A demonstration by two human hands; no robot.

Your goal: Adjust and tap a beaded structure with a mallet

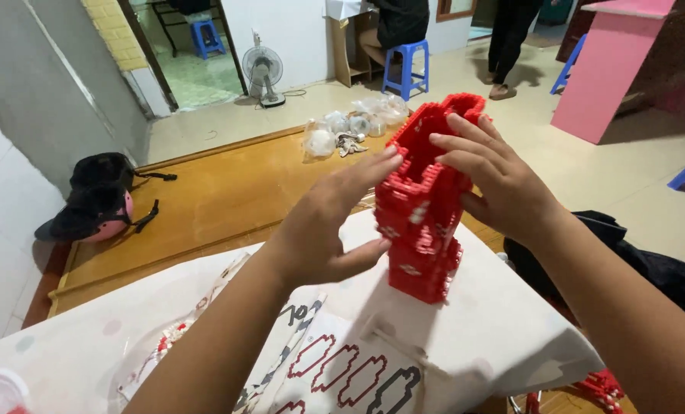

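My left hand point(323, 222) rests against the side of the red brick tower point(427, 199), fingers stretched out flat and thumb underneath. My right hand point(503, 184) covers its top from the other side, fingers spread over the rim. The tower stands upright on the white table point(496, 337), beside a printed instruction sheet point(335, 368).

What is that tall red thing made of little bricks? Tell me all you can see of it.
The tall red structure of small plastic bricks is a hollow, curved shell with stepped edges and a few white bricks set into its sides. It stands upright on the white table. The left hand cups its near side; the right hand rests on its open upper rim.
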